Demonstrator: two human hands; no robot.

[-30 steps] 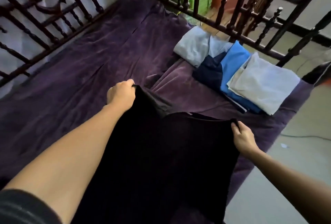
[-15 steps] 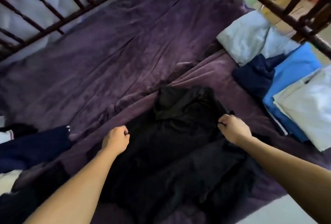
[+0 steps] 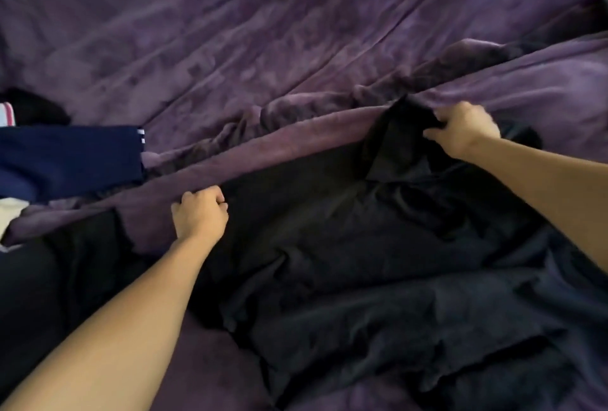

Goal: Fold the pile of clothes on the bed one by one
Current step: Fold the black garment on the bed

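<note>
A black shirt (image 3: 345,262) lies spread on the purple bed cover (image 3: 263,32), in the near and right part of the view. It is not flat; the cloth has many wrinkles, and its lower part is bunched toward the near edge. The collar (image 3: 391,154) is at the far end of the shirt, on the right side.

The left hand (image 3: 199,215) is at the far left edge of the shirt, where the black cloth meets a raised fold of the cover. Its fingers are curled tight and pinch the edge of the shirt there. The right hand (image 3: 464,129) is at the far right top of the shirt, just beside the collar. Its fingers are bent down and grip a bunch of the black cloth, which stands up a little under the hand. So the shirt lies between the two hands and below them, toward the person, and both forearms reach over it or along its sides.

On the left side of the bed, well apart from the shirt, lies a navy garment (image 3: 65,157) with thin white stripes at its end. More dark cloth (image 3: 42,279) lies near the left forearm; what it is cannot be told.
</note>
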